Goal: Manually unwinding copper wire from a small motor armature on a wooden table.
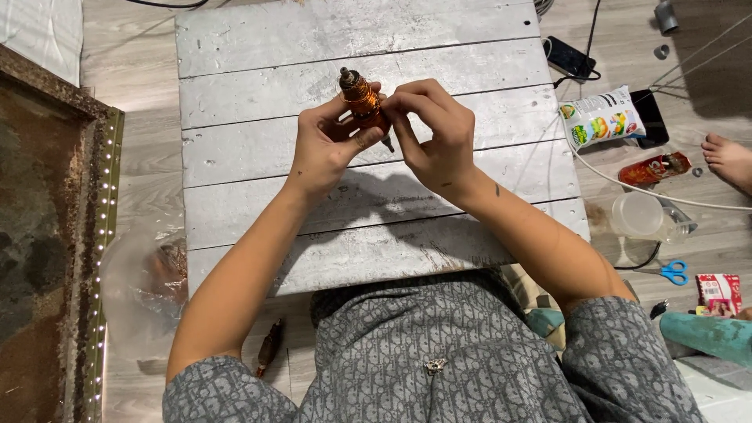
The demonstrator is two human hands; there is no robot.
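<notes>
A small motor armature point(362, 100) wound with copper-orange wire, with a grey metal shaft end at its top, is held above a whitewashed plank table point(258, 157). My left hand point(325, 149) grips its lower body from the left, thumb across the front. My right hand point(433, 129) pinches the armature's right side with thumb and fingertips. A dark shaft tip pokes out below between the two hands. Both forearms reach in from the bottom of the view.
On the floor to the right lie a snack bag point(601, 117), a red wrapper point(654, 168), a clear plastic cup point(638, 215), blue-handled scissors point(672, 272), a phone with cable point(569, 57) and another person's bare foot point(730, 159). A plastic bag point(145, 274) and framed panel point(47, 235) sit left.
</notes>
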